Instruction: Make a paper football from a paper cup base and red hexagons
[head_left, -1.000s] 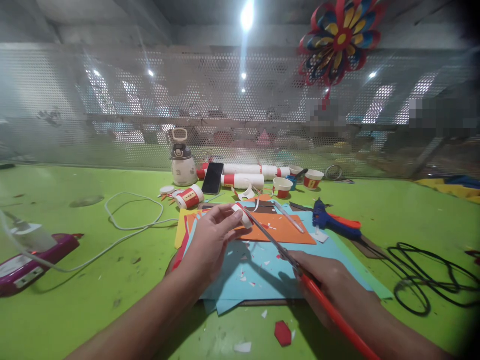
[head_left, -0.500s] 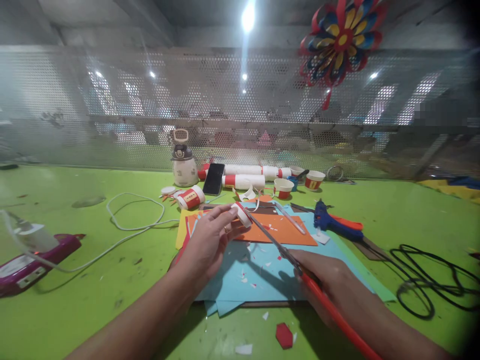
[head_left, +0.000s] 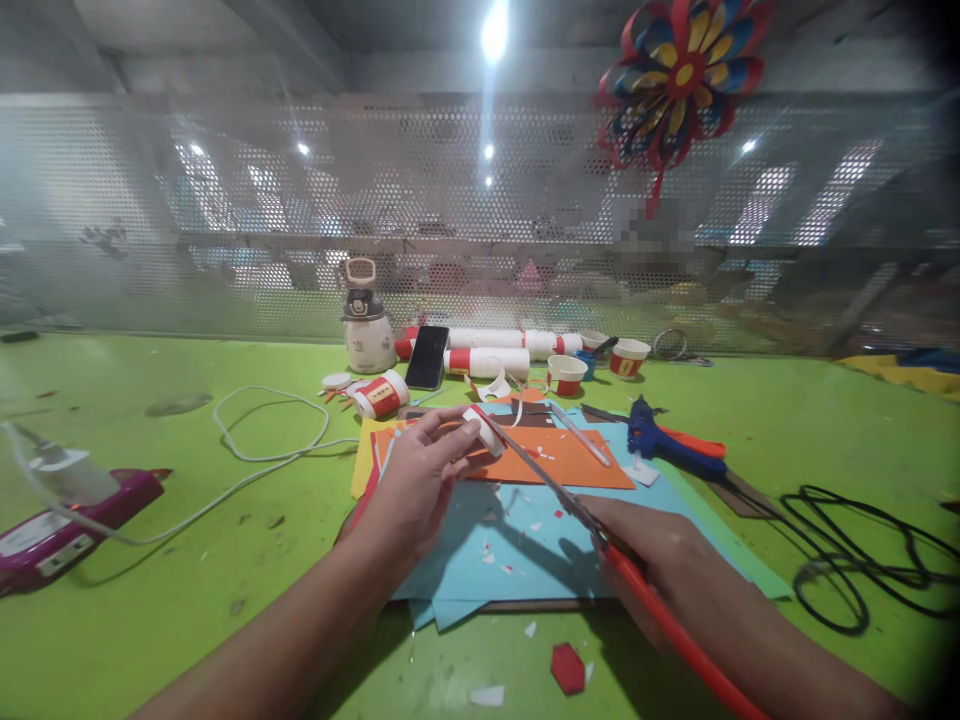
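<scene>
My left hand pinches a small white-and-red piece of paper cup between thumb and fingers, above the coloured paper sheets. In my right hand is a pair of scissors with red handles, its blades pointing up and left. The blade tips meet the right edge of the cup piece; whether they are cutting into it I cannot tell. Below lie a light blue sheet, sprinkled with white and red scraps, and an orange sheet bearing a white pen.
A blue glue gun with a black cord lies right. Paper cups, a phone and a thermos stand at the back. A purple power strip with a white cable is left. A red hexagon lies in front.
The scissors and my right hand have shifted very slightly. My left hand keeps the cup piece in nearly the same place, its fingers slightly adjusted.
</scene>
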